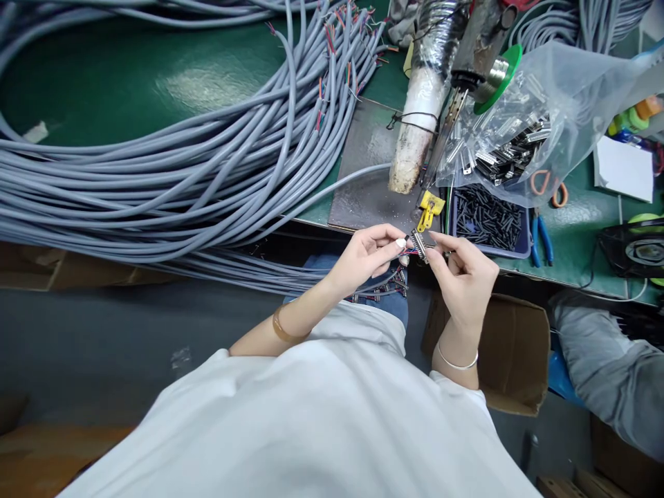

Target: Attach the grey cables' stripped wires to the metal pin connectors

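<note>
Both hands up close together at the bench edge, fingertips pinched. Left hand (367,256) has thumb and fingers closed on the thin coloured wires (410,252), right by the connector (420,247); can't tell if it grips the body too. Right hand (464,273) has thumb and index closed on the connector's other side. So the connector sits between my fingertips, tilted, just below the yellow clip (430,209).

Below it, more wired connectors (381,290) lie over my jeans, thin grey cables (249,275) running to them from the left.

Ahead: dark plate (357,169) on the green bench (575,238), one grey cable crossing it. White tube (418,131) and soldering iron (454,114) angle down over the plate, side by side. Big cable bundle (207,166) fills the left, stripped ends fanned out near the plate.

Right of the clip: tray (526,238) of black sleeves (487,218), clear bag (586,79) of metal parts behind it, overlapping its rim. Blue pliers (546,241) just beside the tray, orange scissors (559,195) above them. Open carton (513,353) under the bench, right side.
</note>
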`<state>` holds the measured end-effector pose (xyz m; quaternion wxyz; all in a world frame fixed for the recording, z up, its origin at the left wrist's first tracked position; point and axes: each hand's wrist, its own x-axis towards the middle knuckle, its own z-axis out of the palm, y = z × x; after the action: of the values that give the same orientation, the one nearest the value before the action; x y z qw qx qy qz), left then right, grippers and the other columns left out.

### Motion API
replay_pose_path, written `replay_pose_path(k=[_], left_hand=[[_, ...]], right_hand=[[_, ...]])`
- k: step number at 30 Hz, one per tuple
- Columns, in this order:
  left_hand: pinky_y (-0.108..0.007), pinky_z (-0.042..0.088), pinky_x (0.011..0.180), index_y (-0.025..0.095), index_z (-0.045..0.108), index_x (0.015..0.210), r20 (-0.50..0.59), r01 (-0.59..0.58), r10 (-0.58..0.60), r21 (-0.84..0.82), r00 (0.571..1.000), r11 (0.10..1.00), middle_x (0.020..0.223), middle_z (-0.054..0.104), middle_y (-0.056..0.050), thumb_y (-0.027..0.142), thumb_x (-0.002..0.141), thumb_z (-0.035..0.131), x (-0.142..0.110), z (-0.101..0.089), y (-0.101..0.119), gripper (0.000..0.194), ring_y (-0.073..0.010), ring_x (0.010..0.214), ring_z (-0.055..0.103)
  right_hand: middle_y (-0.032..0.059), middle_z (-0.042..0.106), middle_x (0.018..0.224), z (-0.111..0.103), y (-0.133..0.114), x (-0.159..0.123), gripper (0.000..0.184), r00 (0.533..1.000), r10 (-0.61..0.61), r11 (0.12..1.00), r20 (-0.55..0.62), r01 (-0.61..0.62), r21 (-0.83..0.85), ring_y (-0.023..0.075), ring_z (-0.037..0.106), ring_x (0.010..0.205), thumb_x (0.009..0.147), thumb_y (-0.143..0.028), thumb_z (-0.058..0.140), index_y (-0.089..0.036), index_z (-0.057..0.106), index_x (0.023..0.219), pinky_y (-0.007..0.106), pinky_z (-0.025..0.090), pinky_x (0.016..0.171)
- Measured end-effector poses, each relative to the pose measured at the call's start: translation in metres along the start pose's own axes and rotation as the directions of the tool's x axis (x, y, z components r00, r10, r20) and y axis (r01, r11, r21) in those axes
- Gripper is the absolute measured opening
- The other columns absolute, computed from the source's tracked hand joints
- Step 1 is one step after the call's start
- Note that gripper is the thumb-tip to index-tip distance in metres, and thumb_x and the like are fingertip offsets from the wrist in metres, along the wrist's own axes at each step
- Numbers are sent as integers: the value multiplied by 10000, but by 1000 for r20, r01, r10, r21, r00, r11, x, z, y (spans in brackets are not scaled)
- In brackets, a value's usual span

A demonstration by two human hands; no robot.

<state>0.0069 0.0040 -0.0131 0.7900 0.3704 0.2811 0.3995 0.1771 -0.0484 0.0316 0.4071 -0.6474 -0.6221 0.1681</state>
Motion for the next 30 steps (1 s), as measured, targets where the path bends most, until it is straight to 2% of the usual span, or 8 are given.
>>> replay_pose_path(k=[6, 10, 13, 18, 21, 23, 27, 30], left_hand=[[-179, 306, 355, 143, 666, 885, -67, 6, -8, -34, 998, 999, 771, 715, -17, 391, 773, 828, 2, -7, -6, 317, -24, 387, 470], [-179, 345, 374, 145, 661, 964, -2, 47, -47, -60, 999, 997, 822, 746, -44, 361, 805, 804, 2, -9, 0, 303, -36, 409, 505], [-178, 352, 384, 161, 642, 984, 41, 59, -56, -73, 998, 996, 790, 746, -40, 372, 826, 788, 2, -10, 2, 302, -43, 410, 504], [-175, 328, 388, 158, 639, 855, 59, 23, -18, -73, 998, 997, 728, 710, -15, 380, 768, 841, 4, -13, -2, 312, -32, 411, 469], [-187, 376, 427, 149, 678, 796, 79, -25, 24, 12, 997, 1000, 744, 708, -23, 366, 738, 858, 2, -12, 0, 288, -39, 454, 484], [-208, 457, 513, 149, 705, 766, 95, -116, 104, 130, 990, 985, 769, 723, -43, 334, 750, 843, 0, -9, 3, 231, -75, 544, 565], [-274, 534, 758, 161, 744, 767, 129, -349, 329, 471, 936, 810, 812, 750, -64, 215, 829, 744, -4, -3, 8, 82, -157, 786, 683], [-262, 527, 743, 152, 735, 780, 65, -359, 389, 547, 919, 756, 828, 749, -66, 199, 847, 712, -4, 0, 6, 85, -155, 781, 684]], right_hand=[[-15, 664, 759, 7, 9, -2, 281, 990, 120, 987, 72, -127, 98, 59, 276, 513, 888, -361, 702, -236, 758, 1133, 250, 263, 484], [-3, 671, 806, 9, 11, -2, 279, 983, 173, 964, 58, -181, 195, 44, 287, 497, 859, -363, 724, -246, 775, 1107, 228, 246, 444], [20, 715, 855, 9, 13, -1, 290, 974, 212, 937, 86, -227, 267, 58, 421, 509, 843, -376, 740, -248, 779, 1100, 220, 344, 443], [37, 764, 902, 12, 17, -1, 260, 964, 236, 901, 122, -264, 345, 132, 646, 661, 838, -397, 748, -269, 790, 1060, 251, 511, 535], [36, 773, 911, 14, 16, -1, 213, 970, 222, 899, 101, -244, 364, 153, 686, 739, 852, -389, 732, -260, 796, 1009, 268, 545, 602], [31, 761, 877, 15, 12, -1, 170, 978, 195, 916, 71, -207, 344, 147, 671, 732, 864, -360, 719, -250, 800, 964, 268, 529, 607], [21, 729, 852, 17, 0, -2, 141, 995, 96, 986, -40, -90, 139, 108, 557, 618, 894, -301, 691, -245, 798, 967, 275, 455, 568], [17, 721, 834, 19, -5, -2, 157, 996, 17, 1000, -90, -16, 17, 95, 497, 577, 921, -293, 664, -240, 791, 997, 284, 428, 572]])
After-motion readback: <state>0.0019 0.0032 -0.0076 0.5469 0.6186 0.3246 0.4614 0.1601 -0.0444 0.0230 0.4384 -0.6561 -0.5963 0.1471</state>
